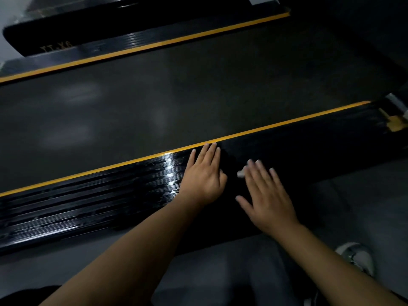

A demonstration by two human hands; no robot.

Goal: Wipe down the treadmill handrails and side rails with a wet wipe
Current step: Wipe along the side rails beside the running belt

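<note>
The near black ribbed side rail (92, 202) of the treadmill runs across the view, edged with a yellow stripe; its left part glistens wet. My left hand (204, 177) lies flat on the rail with straight fingers reaching the stripe. My right hand (265, 195) lies flat beside it, fingers spread. A small white bit of the wet wipe (241, 173) shows at the right hand's index fingertip; the rest is hidden or too dark to tell.
The dark running belt (176, 96) lies beyond the rail, and the far side rail (132, 38) with its yellow stripe is at the top. Grey floor (364, 195) lies on my side, with a white shoe (357, 257) at lower right.
</note>
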